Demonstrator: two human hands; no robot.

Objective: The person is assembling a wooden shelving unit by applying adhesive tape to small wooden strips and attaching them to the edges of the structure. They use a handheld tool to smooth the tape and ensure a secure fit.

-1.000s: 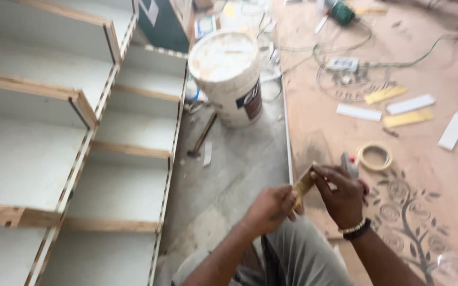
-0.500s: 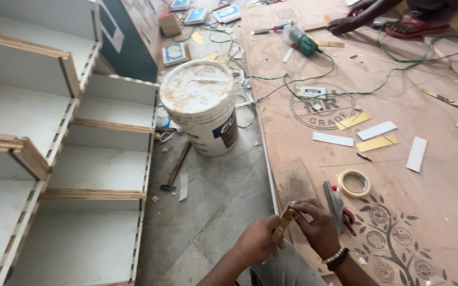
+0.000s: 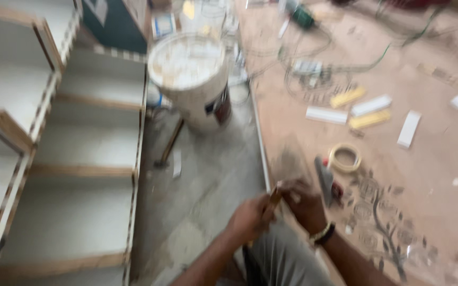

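The picture is blurred by head motion. My left hand [image 3: 248, 218] and my right hand [image 3: 303, 204] are close together low in the view, both closed around a small thin wooden strip [image 3: 275, 197] held between them. My right wrist wears a dark band. A grey and red tool [image 3: 326, 181] lies on the board just right of my right hand. A roll of tape [image 3: 344, 158] sits beyond it.
A white bucket [image 3: 192, 79] stands on the concrete floor, a hammer [image 3: 168, 148] beside it. White shelving with wooden dividers [image 3: 80, 143] fills the left. On the brown board [image 3: 425, 175] lie small white and yellow blocks [image 3: 364, 111], cables and a green power tool [image 3: 302, 16].
The view has swung and blurred. My hands stay together on the wooden strip, a little lower and nearer the board's edge. The other person's hand at the top has left the view.
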